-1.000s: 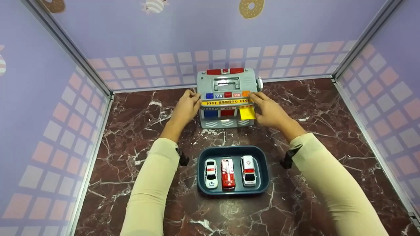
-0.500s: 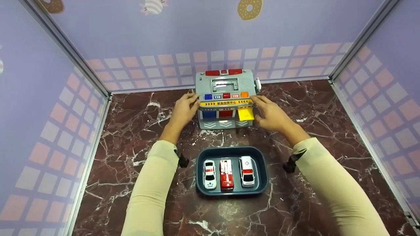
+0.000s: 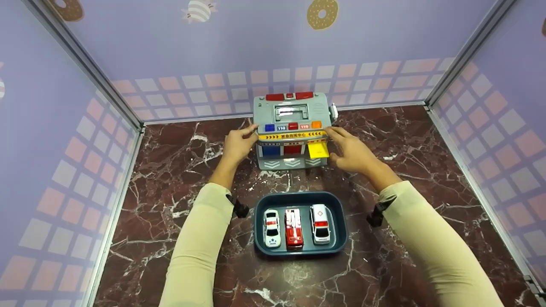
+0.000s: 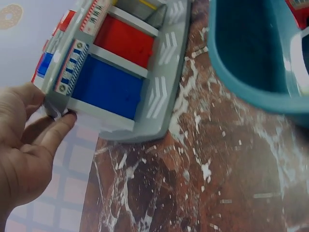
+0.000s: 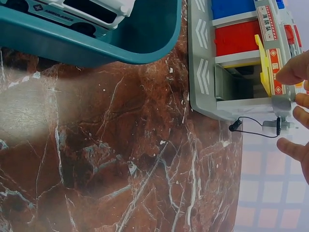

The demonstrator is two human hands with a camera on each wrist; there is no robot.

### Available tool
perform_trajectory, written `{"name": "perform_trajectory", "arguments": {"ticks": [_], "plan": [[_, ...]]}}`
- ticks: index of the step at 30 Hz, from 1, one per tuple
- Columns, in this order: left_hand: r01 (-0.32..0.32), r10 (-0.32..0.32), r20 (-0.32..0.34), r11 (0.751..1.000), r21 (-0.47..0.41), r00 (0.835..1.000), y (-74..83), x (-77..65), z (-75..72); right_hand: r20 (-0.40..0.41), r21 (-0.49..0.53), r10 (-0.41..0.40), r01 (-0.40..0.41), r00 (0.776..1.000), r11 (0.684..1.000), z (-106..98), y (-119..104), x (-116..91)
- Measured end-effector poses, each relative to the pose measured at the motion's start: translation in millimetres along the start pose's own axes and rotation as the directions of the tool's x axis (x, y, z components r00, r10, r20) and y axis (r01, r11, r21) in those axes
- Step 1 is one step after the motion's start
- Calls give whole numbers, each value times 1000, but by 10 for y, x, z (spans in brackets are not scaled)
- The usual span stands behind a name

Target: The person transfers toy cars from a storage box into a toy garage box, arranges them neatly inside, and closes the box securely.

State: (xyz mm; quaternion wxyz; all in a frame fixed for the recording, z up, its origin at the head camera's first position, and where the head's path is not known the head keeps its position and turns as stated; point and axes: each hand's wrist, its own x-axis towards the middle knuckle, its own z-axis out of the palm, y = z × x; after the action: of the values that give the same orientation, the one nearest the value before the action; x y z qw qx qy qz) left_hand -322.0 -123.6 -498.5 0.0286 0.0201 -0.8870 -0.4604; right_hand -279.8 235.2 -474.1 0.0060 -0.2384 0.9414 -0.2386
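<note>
A grey toy garage (image 3: 315, 111) stands against the back wall, with a yellow sign across its front. Its yellow door (image 3: 318, 150) is swung up; the blue door (image 3: 271, 151) and red door (image 3: 292, 149) are down. My left hand (image 3: 239, 145) pinches the garage's left roof corner between thumb and finger. On the opposite side, my right hand (image 3: 352, 149) has its index finger on the roof edge near the orange button (image 3: 316, 124); its thumb sits apart from the side wall in the right wrist view. Some right fingers are cut off there.
A dark teal tray (image 3: 300, 252) lies in front of the garage. In it are a white police car (image 3: 271, 228), a red fire truck (image 3: 294, 230) and a white ambulance (image 3: 320, 224). A key on a black cord (image 5: 256, 126) hangs at the garage's right side.
The view has shifted slightly. My hands stay at the garage's two roof corners, the yellow door stays up, and the cars have not moved in the tray.
</note>
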Motion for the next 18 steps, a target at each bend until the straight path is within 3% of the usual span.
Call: {"name": "perform_trajectory", "arguments": {"ticks": [4, 8, 10, 13, 15, 18], "plan": [[92, -87, 33, 978, -186, 996, 3, 1, -2, 0, 2, 1, -1, 1000, 1000, -2, -6, 2], [162, -138, 90, 905, -393, 986, -15, -9, 9, 5, -2, -1, 1, 1000, 1000, 2, -2, 1], [177, -145, 104, 877, -448, 984, -23, -14, 18, 8, -3, 0, 0, 1000, 1000, 3, -3, 1], [181, -144, 113, 854, -487, 983, -36, -14, 34, 7, -4, 5, -5, 1000, 1000, -1, -4, 4], [170, -134, 110, 864, -474, 985, -49, -7, 39, 7, -5, 7, -7, 1000, 1000, -4, -1, 4], [137, -104, 105, 906, -400, 989, -75, 6, 28, 3, -4, 2, -2, 1000, 1000, -7, 5, 4]]}}
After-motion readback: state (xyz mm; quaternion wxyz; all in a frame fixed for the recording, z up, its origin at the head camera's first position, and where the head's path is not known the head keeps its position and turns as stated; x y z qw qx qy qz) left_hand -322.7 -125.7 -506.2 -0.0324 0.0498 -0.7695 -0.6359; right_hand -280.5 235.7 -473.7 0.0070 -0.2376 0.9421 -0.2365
